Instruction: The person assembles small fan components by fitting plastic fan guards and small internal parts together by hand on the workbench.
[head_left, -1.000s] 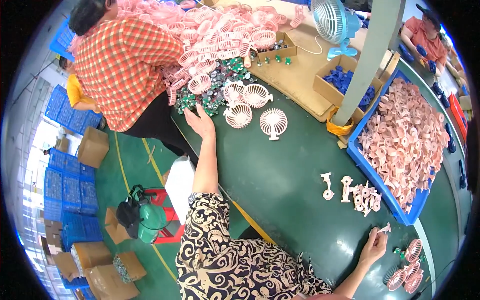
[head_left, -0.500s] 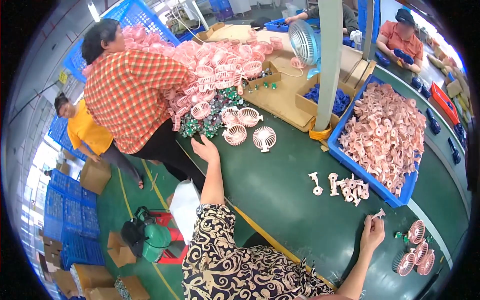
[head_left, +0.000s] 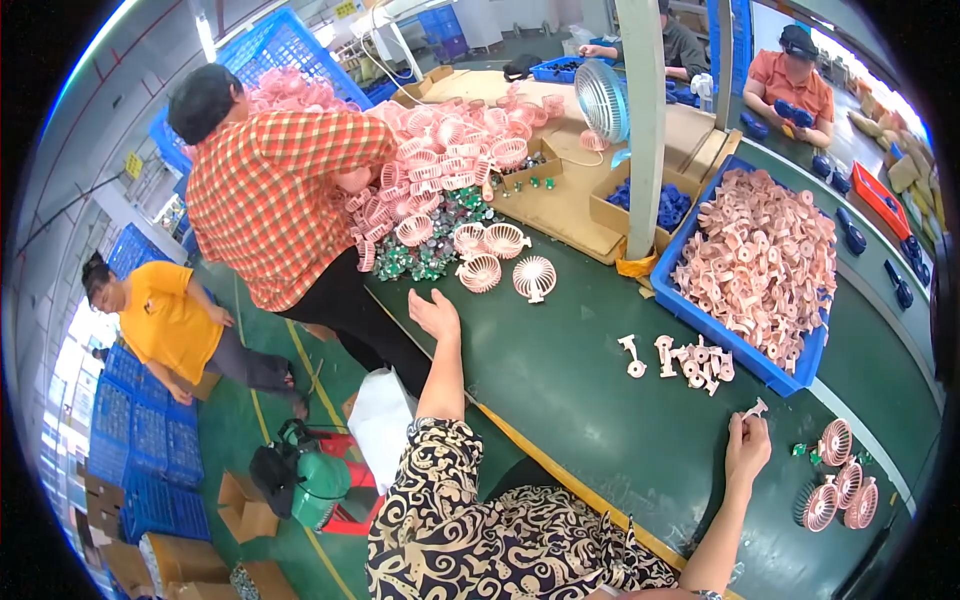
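Observation:
My left hand point(head_left: 435, 315) is over the green tabletop near its edge, fingers apart and nothing in them. Just beyond it lie a heap of small green and silver motor parts point(head_left: 425, 250) and several round pink fan cages point(head_left: 535, 278). My right hand point(head_left: 748, 445) pinches a small pink plastic bracket point(head_left: 757, 408) above the right part of the table. A small cluster of similar pink brackets point(head_left: 700, 362) lies to its left and farther away. To its right are several pink fan cages point(head_left: 838, 442) with small green pieces beside them.
A blue tray point(head_left: 655, 275) heaped with pink brackets stands at the right, beside a metal post point(head_left: 648, 130). Co-workers include a person in a checked shirt point(head_left: 280, 190) at the pile and one in yellow point(head_left: 172, 315) on the floor. A red stool point(head_left: 350, 510) stands by the table.
My left hand has drawn back slightly from the motor parts. My right hand keeps its hold on the bracket. The person in yellow has come nearer, now more upright.

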